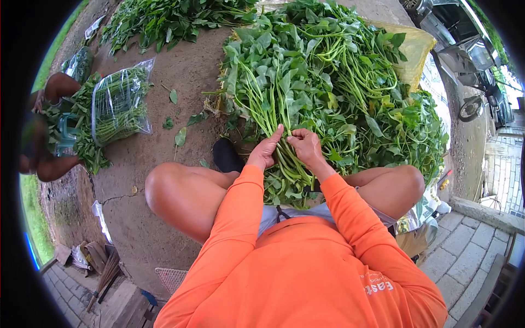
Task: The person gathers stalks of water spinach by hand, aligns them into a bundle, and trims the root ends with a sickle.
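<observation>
An orange shirt [306, 268] is nearest; beyond it, between bent knees [170, 186], the left hand [264, 150] has its grip around long green stems [293, 168] and the right hand [308, 147] pinches them, before a leafy heap [350, 104].

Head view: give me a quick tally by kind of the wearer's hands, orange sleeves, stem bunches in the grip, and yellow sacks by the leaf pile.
Left hand and right hand: 2
Orange sleeves: 2
Stem bunch: 1
Yellow sack, partly covered: 1
Total: 6
</observation>
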